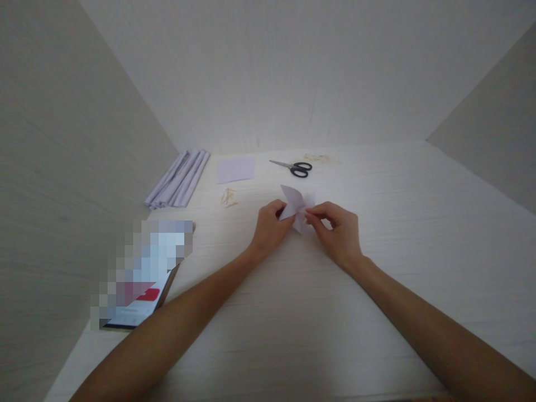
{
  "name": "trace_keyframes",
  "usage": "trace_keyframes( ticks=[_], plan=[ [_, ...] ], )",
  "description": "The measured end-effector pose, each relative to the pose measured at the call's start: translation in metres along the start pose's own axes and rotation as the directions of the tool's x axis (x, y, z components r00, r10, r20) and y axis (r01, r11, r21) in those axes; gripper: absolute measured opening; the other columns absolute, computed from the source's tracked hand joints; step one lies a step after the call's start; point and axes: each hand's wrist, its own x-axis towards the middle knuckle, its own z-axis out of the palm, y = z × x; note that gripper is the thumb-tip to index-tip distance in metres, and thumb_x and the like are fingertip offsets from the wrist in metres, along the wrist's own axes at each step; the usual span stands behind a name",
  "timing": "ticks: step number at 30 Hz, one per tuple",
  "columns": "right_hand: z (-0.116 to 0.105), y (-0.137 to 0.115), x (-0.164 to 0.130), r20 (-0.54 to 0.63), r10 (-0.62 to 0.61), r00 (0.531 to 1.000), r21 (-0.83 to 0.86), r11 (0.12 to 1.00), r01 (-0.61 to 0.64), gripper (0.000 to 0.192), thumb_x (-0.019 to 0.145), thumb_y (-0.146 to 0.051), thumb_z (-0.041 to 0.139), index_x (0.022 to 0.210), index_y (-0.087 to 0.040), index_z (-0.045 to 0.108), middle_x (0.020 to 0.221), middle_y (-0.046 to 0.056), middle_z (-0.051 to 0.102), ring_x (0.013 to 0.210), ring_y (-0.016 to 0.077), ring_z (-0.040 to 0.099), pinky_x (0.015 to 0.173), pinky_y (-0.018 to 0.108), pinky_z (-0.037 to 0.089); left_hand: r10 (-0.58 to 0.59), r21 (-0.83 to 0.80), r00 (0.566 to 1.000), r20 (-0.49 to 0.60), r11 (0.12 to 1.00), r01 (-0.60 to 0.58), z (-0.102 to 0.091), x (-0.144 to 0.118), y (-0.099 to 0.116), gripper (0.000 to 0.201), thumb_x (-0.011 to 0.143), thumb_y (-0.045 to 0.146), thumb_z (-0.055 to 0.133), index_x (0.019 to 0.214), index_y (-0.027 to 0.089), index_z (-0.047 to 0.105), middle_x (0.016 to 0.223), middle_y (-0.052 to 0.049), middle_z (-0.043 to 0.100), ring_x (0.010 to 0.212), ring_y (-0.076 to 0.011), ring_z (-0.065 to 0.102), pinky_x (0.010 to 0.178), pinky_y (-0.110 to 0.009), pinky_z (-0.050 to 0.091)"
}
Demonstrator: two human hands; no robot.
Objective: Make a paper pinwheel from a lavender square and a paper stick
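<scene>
A pale lilac paper pinwheel [292,196] with folded, pointed blades is held above the middle of the table. My left hand [271,226] is closed on its left side, thumb and fingers gripping the paper. At the pinwheel's centre right, my right hand [338,229] makes a pinch with thumb and forefinger. Whatever lies between those right fingertips is too small to tell. Behind the hands lies a pair of scissors [298,168] with black handles, blades pointing left. A small pile of short thin sticks [229,197] sits to the left of the pinwheel.
Several rolled paper tubes [179,180] lie at the back left by the wall. Beside them is a flat lilac paper sheet [235,170]. More small pale bits [318,158] lie behind the scissors. A lit, partly blurred tablet [144,307] stands left of my left forearm. Walls enclose the table [268,329].
</scene>
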Motion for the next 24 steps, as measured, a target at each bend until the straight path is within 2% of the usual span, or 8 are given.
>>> trace_keyframes(
  ticks=[4, 13, 20, 24],
  plan=[
    [0.0001, -0.0008, 0.0017, -0.016, 0.082, 0.997, -0.098, 0.992, -0.083, 0.015, 0.071, -0.027, 0.059, 0.061, -0.015, 0.06, 0.055, 0.0, 0.059, 0.05, 0.011, 0.053, 0.051, 0.024, 0.042, 0.0, 0.007, 1.0, 0.002, 1.0, 0.0, -0.0003, -0.0002, -0.0001, 0.007, 0.064, 0.019, 0.052, 0.064, 0.012, 0.055, 0.061, 0.002, 0.051, 0.06, -0.0098, 0.046, 0.056, -0.022, 0.037],
    [-0.0002, 0.0015, 0.0016, 0.014, 0.016, 1.0, -0.036, 0.999, -0.015, 0.006, 0.072, -0.019, 0.056, 0.068, -0.016, 0.06, 0.064, 0.002, 0.061, 0.059, 0.012, 0.056, 0.059, 0.025, 0.045, -0.003, 0.004, 1.0, 0.0, 1.0, 0.003, -0.001, -0.0006, 0.0006, 0.008, 0.064, 0.018, 0.052, 0.065, 0.012, 0.056, 0.06, 0.002, 0.051, 0.059, -0.0096, 0.045, 0.056, -0.022, 0.037],
    [0.001, 0.0007, 0.0033, -0.03, 0.091, 0.995, -0.105, 0.99, -0.094, 0.018, 0.071, -0.027, 0.058, 0.057, -0.016, 0.057, 0.051, -0.001, 0.055, 0.048, 0.0101, 0.049, 0.047, 0.023, 0.039, -0.006, -0.004, 1.0, 0.022, 1.0, 0.006, -0.0009, -0.0011, 0.0014, 0.009, 0.064, 0.017, 0.051, 0.067, 0.011, 0.057, 0.062, 0.002, 0.052, 0.06, -0.01, 0.046, 0.06, -0.023, 0.039],
    [0.001, 0.0022, 0.0027, -0.005, 0.044, 0.999, -0.052, 0.998, -0.045, 0.008, 0.07, -0.021, 0.058, 0.064, -0.016, 0.059, 0.061, 0.001, 0.059, 0.056, 0.0115, 0.054, 0.053, 0.024, 0.042, -0.016, -0.011, 1.0, 0.014, 1.0, 0.016, -0.001, 0.0002, -0.0001, 0.008, 0.063, 0.018, 0.052, 0.067, 0.012, 0.057, 0.062, 0.002, 0.053, 0.06, -0.01, 0.047, 0.059, -0.023, 0.039]
  ],
)
